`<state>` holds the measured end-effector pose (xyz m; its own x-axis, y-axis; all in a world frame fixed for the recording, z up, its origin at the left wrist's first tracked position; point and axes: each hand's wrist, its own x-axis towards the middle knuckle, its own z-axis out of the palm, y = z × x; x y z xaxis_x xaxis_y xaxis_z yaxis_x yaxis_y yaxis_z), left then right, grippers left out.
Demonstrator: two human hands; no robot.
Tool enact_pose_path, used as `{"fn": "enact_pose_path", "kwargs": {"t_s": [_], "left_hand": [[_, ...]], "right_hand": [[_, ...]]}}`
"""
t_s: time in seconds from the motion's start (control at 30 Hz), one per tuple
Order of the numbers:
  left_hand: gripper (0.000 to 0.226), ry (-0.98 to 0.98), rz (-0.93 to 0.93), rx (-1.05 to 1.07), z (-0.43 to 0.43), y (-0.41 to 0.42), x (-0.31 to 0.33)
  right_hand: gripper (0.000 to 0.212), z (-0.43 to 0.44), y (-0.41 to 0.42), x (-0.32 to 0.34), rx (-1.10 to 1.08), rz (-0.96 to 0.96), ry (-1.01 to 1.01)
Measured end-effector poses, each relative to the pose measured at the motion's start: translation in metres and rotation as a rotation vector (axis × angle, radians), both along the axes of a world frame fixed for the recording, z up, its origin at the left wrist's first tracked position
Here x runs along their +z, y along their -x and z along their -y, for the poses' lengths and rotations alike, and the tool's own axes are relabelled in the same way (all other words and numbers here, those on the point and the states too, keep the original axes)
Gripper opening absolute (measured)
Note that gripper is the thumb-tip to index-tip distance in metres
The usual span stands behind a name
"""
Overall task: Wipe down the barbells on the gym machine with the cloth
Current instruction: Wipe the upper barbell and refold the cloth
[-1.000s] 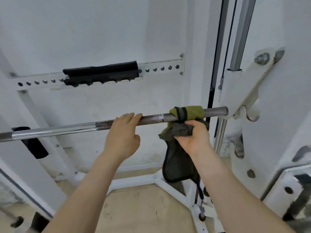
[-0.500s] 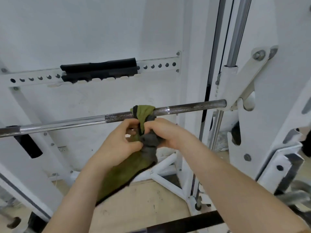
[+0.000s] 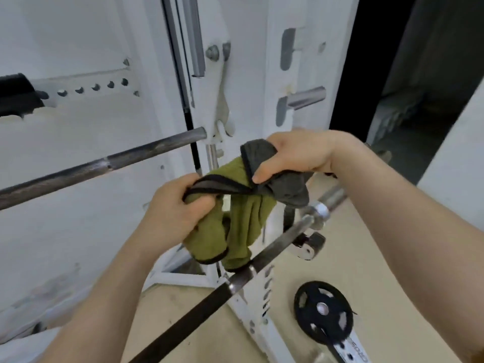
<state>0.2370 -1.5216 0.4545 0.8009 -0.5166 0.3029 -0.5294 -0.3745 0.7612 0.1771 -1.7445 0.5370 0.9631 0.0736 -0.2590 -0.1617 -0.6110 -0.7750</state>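
The cloth [image 3: 242,218], olive green on one face and dark grey on the other with a black edging, hangs between my two hands in the middle of the view, off both bars. My left hand [image 3: 174,213] has its fingers closed round a bunched fold and the black hem at the cloth's nine o'clock side, and my right hand [image 3: 296,155] pinches the grey corner up at one o'clock, thumb pressed on top of it. The loose green part droops down toward six o'clock, and its lowest edge looks to be touching or just above the lower barbell [image 3: 217,292], though I cannot tell which. That bar runs on a slant from seven o'clock up toward two o'clock, dark along its grip and shiny at the collar. The upper barbell [image 3: 110,163] lies out at nine to ten o'clock from the cloth, well apart from it, its right end meeting the white machine frame [image 3: 251,82]. A chrome peg [image 3: 306,96] sticks out of the frame at twelve o'clock. Down at five o'clock a black weight plate [image 3: 323,311] rests on the tan floor [image 3: 366,258].
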Motion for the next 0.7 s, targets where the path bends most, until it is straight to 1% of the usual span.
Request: {"fn": "enact_pose_path", "kwargs": {"t_s": [0.07, 0.1, 0.17, 0.2, 0.27, 0.3, 0.33, 0.4, 0.47, 0.53, 0.6, 0.7], "left_hand": [[0.015, 0.094, -0.144, -0.081, 0.020, 0.007, 0.001], [0.017, 0.137, -0.218, -0.121, 0.029, 0.011, 0.002], [0.029, 0.175, -0.336, -0.232, 0.045, 0.016, 0.005], [0.036, 0.156, -0.366, -0.293, 0.055, 0.019, 0.007], [0.035, 0.130, -0.397, -0.395, 0.076, 0.025, 0.010], [0.033, 0.114, -0.403, -0.432, 0.090, 0.028, 0.010], [0.037, 0.087, -0.383, -0.463, 0.104, 0.032, 0.010], [0.049, 0.009, -0.282, -0.507, 0.139, 0.037, 0.005], [0.047, -0.004, -0.167, -0.449, 0.173, 0.037, -0.001], [0.047, 0.042, -0.091, -0.323, 0.206, 0.034, -0.002], [0.050, 0.116, -0.086, -0.207, 0.235, 0.032, 0.001], [0.053, 0.170, -0.172, -0.128, 0.272, 0.026, 0.008]], "right_hand": [[0.042, 0.038, 0.011, -0.004, -0.094, 0.001, -0.041], [0.046, 0.055, 0.016, -0.007, -0.153, 0.009, -0.076], [0.041, 0.089, 0.023, -0.011, -0.292, 0.040, -0.152], [0.038, 0.105, 0.024, -0.012, -0.368, 0.068, -0.186], [0.034, 0.136, 0.021, -0.011, -0.471, 0.132, -0.240], [0.032, 0.152, 0.017, -0.011, -0.492, 0.167, -0.240], [0.027, 0.166, 0.012, -0.011, -0.502, 0.207, -0.207], [0.017, 0.194, -0.002, -0.009, -0.480, 0.326, -0.083], [0.014, 0.218, -0.018, -0.004, -0.412, 0.466, 0.030], [0.015, 0.242, -0.035, 0.003, -0.333, 0.567, 0.184], [0.017, 0.265, -0.054, 0.010, -0.266, 0.624, 0.289], [0.018, 0.289, -0.078, 0.022, -0.192, 0.684, 0.311]]}}
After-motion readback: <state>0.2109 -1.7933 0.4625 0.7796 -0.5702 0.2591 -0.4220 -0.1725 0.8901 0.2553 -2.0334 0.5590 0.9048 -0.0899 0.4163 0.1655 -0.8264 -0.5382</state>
